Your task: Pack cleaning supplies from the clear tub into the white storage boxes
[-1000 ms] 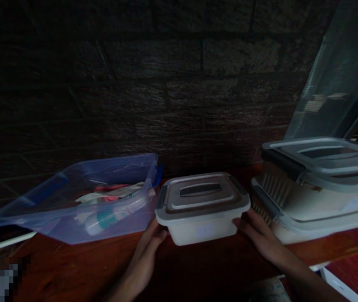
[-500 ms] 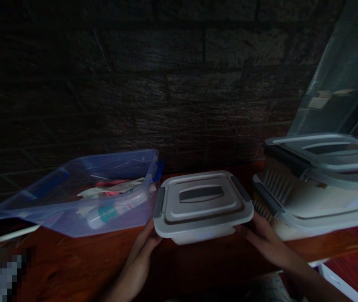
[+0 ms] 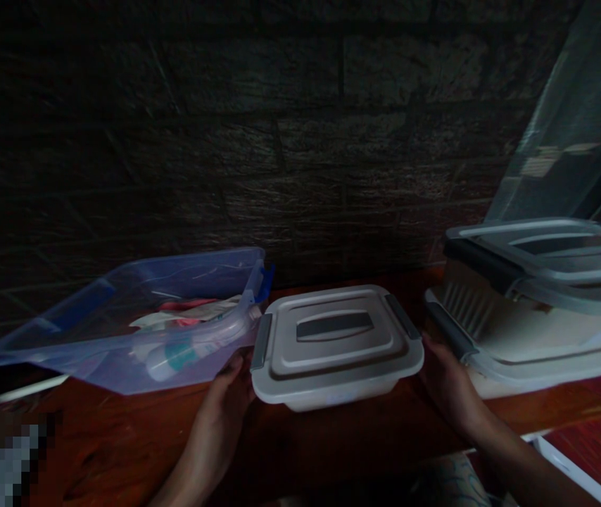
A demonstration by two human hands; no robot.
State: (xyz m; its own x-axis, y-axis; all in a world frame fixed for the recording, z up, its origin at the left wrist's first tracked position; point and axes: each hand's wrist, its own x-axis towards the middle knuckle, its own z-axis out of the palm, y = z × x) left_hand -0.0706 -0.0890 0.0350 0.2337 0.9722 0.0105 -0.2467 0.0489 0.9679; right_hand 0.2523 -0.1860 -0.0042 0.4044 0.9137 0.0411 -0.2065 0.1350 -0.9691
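Note:
A lidded off-white storage box (image 3: 332,359) stands on the wooden surface in the middle, with a dark grey handle set in its lid and a grey clip at each end. At its left end is my left hand (image 3: 224,401), thumb raised off the box and fingertips close beside the wall under the rim. My right hand (image 3: 451,387) lies along the right end, fingers stretched out by the rim and thumb below it. Both hands look loose; some fingertips are hidden or dark, so contact is hard to judge.
Left stands an open translucent purple bin (image 3: 94,366) holding cloths (image 3: 189,315) and a white-and-teal bottle (image 3: 176,357). Two stacked lidded boxes (image 3: 538,324) stand close on the right. A dark brick wall (image 3: 300,141) rises behind the wooden surface (image 3: 121,436).
The lid tipped towards me, showing more of its top. My left hand has drawn back leftwards and lifted its thumb; my right hand has shifted outward from under the rim.

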